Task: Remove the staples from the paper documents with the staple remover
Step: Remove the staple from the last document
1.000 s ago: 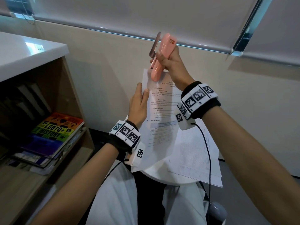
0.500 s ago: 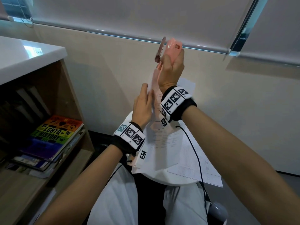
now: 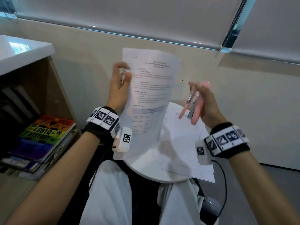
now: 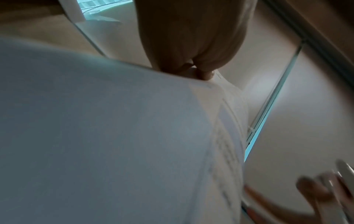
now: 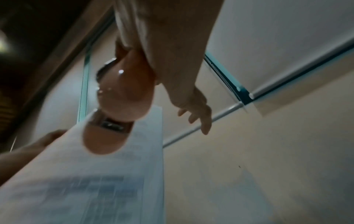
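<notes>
My left hand (image 3: 120,83) holds a printed paper document (image 3: 149,98) upright by its left edge, thumb and fingers pinching it; the left wrist view shows the fingers (image 4: 201,72) pinching the sheet's edge (image 4: 134,136). To its right, clear of the paper, my right hand (image 3: 203,101) grips the pink staple remover (image 3: 190,106) with its metal blade, blurred by motion. Seen from the right wrist, the pink staple remover (image 5: 118,103) sits in the palm in front of the document (image 5: 107,174).
More loose sheets (image 3: 186,143) lie on a small round white table (image 3: 146,166) over my lap. A wooden shelf (image 3: 53,88) with stacked books (image 3: 42,135) stands at the left. A beige wall and roller blinds are behind.
My right hand has swung the staple remover down and to the right, away from the document's top. The document now shows in full, and my left hand has shifted higher up its left edge.
</notes>
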The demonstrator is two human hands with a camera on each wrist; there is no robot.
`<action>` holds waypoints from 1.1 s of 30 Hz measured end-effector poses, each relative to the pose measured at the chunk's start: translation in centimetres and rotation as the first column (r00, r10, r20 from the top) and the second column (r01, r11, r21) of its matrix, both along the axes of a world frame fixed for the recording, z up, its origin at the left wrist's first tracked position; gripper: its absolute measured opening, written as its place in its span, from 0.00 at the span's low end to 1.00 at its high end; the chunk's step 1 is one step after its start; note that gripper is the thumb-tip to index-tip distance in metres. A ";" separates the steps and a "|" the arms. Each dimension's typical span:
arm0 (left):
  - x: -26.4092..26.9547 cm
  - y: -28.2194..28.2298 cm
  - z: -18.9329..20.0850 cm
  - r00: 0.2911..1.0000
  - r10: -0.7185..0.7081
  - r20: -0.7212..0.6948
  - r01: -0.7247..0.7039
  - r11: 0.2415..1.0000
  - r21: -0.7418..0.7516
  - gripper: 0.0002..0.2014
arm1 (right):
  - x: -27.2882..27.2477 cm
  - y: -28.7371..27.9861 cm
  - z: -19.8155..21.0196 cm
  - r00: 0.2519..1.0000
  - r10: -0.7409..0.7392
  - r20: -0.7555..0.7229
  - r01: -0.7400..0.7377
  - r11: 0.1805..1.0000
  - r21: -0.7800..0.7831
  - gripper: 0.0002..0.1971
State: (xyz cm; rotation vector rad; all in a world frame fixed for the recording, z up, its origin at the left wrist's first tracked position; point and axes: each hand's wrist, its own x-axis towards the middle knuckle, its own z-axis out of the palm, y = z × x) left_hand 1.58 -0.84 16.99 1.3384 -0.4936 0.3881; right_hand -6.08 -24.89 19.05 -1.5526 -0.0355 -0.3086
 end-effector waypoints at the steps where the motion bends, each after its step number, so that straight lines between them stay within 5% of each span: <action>1: 0.4 -0.3 -0.1 1.000 0.018 -0.015 -0.018 1.000 0.018 0.06 | -0.6 -0.1 -1.4 0.997 0.069 -0.044 -0.070 0.997 -0.021 0.23; 6: 1.4 -2.5 -2.0 0.959 -0.232 -0.165 0.227 0.973 -0.048 0.11 | -0.8 0.1 -5.1 0.968 0.213 -0.131 -0.222 0.973 -0.060 0.09; 10: 1.4 -4.2 -3.3 0.899 -0.363 -0.245 0.340 0.931 -0.132 0.11 | -0.6 -0.7 -6.1 0.935 0.292 -0.202 -0.297 0.955 0.007 0.10; 14: 2.3 -4.7 -4.9 0.888 -0.262 -0.377 0.323 0.940 0.107 0.05 | -0.7 -2.5 -7.3 0.927 0.195 -0.319 -0.200 0.980 0.017 0.17; 17: 3.2 -4.6 -6.9 0.822 -0.175 -0.542 0.415 0.835 0.361 0.35 | -0.8 -5.4 -8.6 0.911 -0.003 -0.413 0.001 1.000 -0.004 0.15; 20: 2.9 -6.4 -9.0 0.846 -0.106 -0.522 0.433 0.709 0.557 0.46 | -1.1 -8.2 -10.2 0.862 -0.051 -0.505 0.075 0.997 0.028 0.11; 25: 2.8 -12.2 -13.6 0.883 0.049 -0.467 0.193 0.869 0.456 0.48 | 0.1 -12.1 -13.1 0.735 -0.306 -0.605 0.353 0.935 -0.044 0.11; 29: 3.9 -16.1 -18.0 0.830 0.150 -0.537 0.145 0.872 0.467 0.49 | 1.0 -13.9 -14.7 0.636 -0.396 -0.663 0.428 0.895 -0.124 0.11; 31: 4.2 -17.3 -19.6 0.788 0.241 -0.566 0.223 0.746 0.628 0.49 | 1.1 -14.1 -15.3 0.613 -0.378 -0.694 0.370 0.913 -0.171 0.10; 33: 3.8 -17.9 -20.5 0.794 0.401 -0.457 0.247 0.474 0.845 0.50 | 1.4 -14.1 -16.6 0.593 -0.351 -0.724 0.325 0.928 -0.183 0.09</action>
